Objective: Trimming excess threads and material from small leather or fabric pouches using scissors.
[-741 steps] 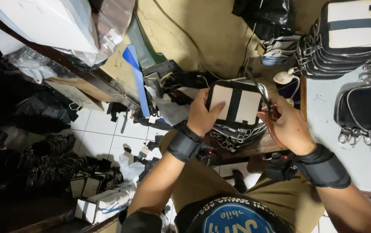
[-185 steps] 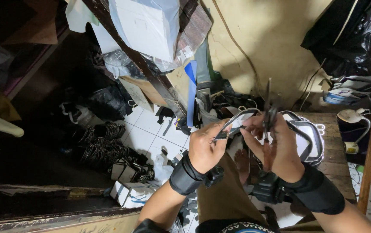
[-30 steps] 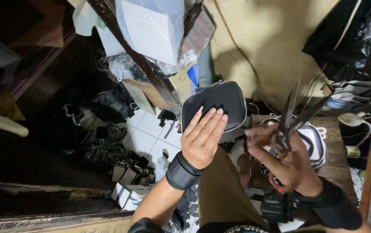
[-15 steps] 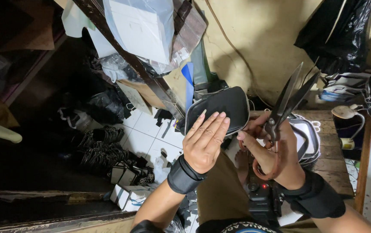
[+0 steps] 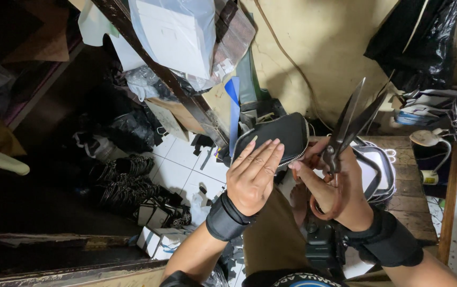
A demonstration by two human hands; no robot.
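Left grip: my fingers lie flat, spread open against the black zippered pouch.
Right grip: closed round large scissors, blades parted.
Pouch: raised above the wooden desk's left edge.

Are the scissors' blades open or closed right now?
Open. The scissors in the right hand show two blades spread into a narrow V, tips pointing up and apart.

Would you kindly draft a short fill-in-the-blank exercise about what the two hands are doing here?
1. The left hand lies flat on a black zippered ____.
2. The right hand grips a pair of ____, blades pointing up.
3. The pouch's colour is ____.
4. Both wrists wear black ____.

Missing words: pouch; scissors; black; wristbands
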